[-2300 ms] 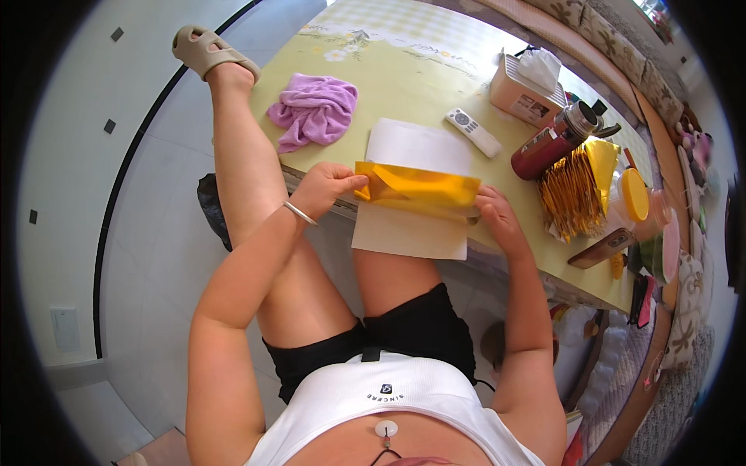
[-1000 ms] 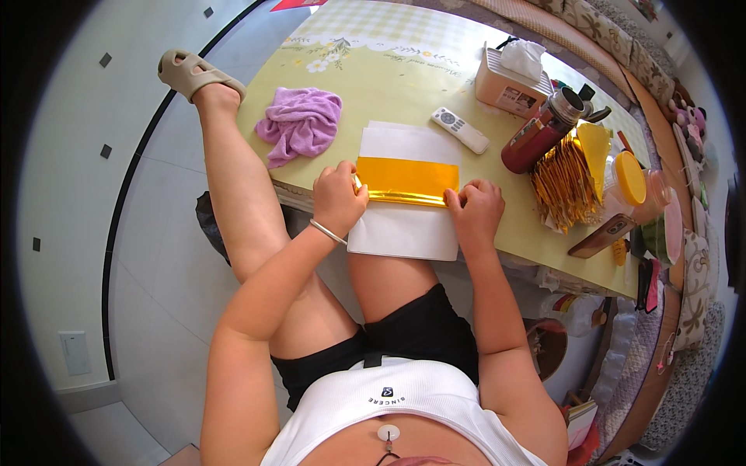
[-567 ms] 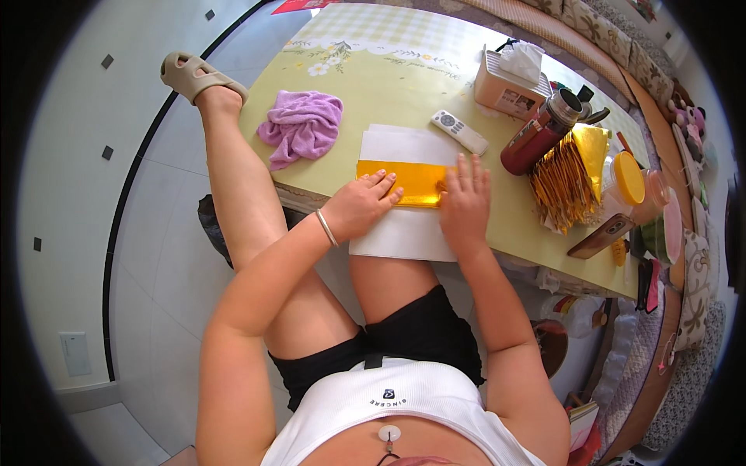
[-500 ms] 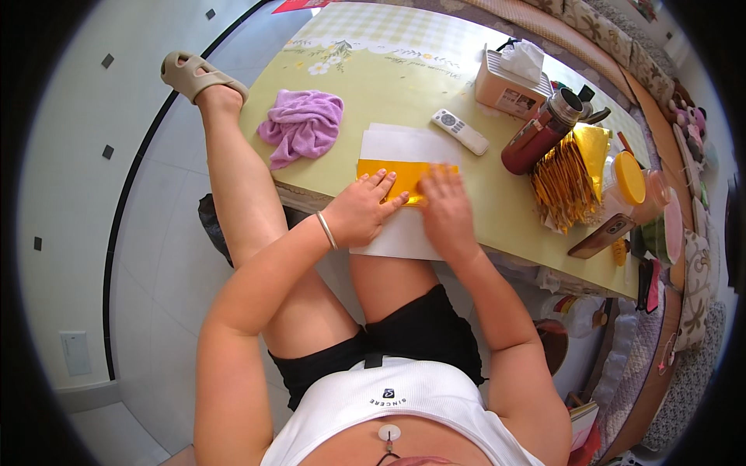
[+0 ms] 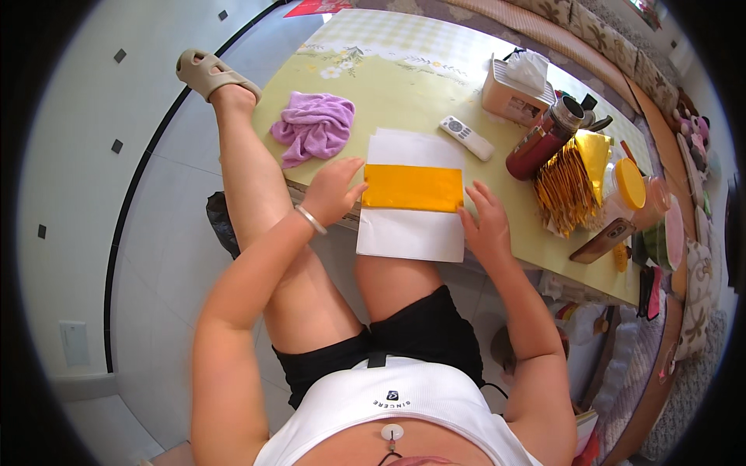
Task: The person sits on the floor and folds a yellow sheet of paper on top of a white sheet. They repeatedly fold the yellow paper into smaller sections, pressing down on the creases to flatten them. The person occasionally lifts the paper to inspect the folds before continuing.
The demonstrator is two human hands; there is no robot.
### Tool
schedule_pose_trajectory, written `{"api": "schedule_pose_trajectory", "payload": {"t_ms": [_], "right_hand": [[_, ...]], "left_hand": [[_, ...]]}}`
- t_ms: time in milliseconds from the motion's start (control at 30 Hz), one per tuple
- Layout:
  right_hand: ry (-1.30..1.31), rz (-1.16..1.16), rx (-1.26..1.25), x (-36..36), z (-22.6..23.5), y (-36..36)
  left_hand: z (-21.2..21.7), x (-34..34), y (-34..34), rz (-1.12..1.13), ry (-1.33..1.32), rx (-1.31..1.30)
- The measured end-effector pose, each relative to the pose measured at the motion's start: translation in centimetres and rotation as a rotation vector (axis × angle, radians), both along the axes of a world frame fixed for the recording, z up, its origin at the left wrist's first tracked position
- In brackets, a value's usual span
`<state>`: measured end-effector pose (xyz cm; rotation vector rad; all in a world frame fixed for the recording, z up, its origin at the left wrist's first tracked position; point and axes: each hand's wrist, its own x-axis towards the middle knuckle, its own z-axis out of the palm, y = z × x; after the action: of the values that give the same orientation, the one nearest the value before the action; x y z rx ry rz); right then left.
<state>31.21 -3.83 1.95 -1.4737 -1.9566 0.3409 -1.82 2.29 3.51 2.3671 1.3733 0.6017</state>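
As hands (image 5: 335,191) (image 5: 487,221) flank foil (image 5: 413,188), paper (image 5: 410,237) beneath — white.

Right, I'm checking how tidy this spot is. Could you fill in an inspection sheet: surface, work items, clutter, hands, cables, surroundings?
Surface: pale green table, floral and checked print.
Work items: gold foil strip lying flat across white paper.
Clutter: purple cloth, remote control, tissue box, dark red flask, bundle of gold foil sheets, smartphone, yellow-lidded jar.
Hands: left hand and right hand open at the strip's short ends; contact unclear.
Cables: thin dark cord near the black shorts; type unclear.
Surroundings: tiled floor, patterned cushions.
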Motion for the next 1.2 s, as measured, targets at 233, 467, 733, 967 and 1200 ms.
{"api": "schedule_pose_trajectory", "payload": {"t_ms": [233,467,733,967,1200], "right_hand": [[0.506,-0.066,-0.357,-2.0,-2.2,4.2],[0.654,-0.08,-0.436,-2.4,-1.4,4.0],[0.915,-0.082,-0.49,-1.7,-1.7,3.8],[0.973,-0.095,-0.602,-0.5,0.0,5.4],[1.015,-0.126,-0.714,-0.1,0.3,6.5]], "left_hand": [[-0.3,3.2,4.2,0.16,0.116,-0.063],[0.5,3.5,3.8,0.289,-0.101,-0.375],[0.7,4.0,0.9,0.372,-0.803,-0.531],[-0.8,4.5,1.7,0.43,-1.013,-0.619],[-0.6,4.8,2.0,0.498,-1.105,-0.771]]}}
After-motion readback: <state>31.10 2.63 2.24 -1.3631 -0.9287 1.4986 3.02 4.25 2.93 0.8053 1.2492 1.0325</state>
